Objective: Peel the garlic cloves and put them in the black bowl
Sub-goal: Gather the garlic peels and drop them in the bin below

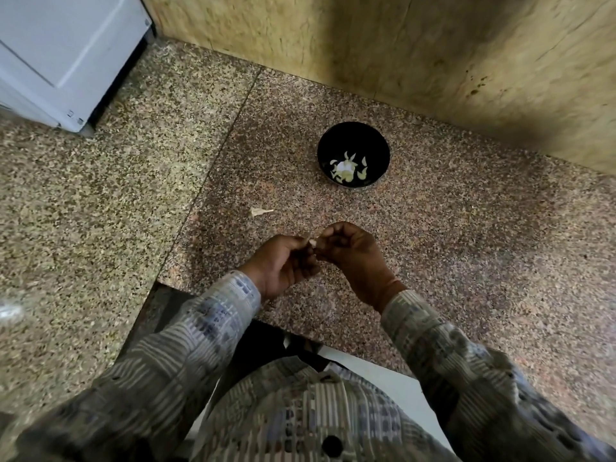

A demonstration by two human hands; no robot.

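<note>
A speckled stone counter (pixel 433 228) in brown and pink fills most of the view. A thin dark line (pixel 213 161) runs across it where two slabs meet. A yellow stone wall (pixel 366 45) with dark spots stands behind the counter, and a big white box-like machine (pixel 60 51) stands in the far left corner beside that wall.
</note>
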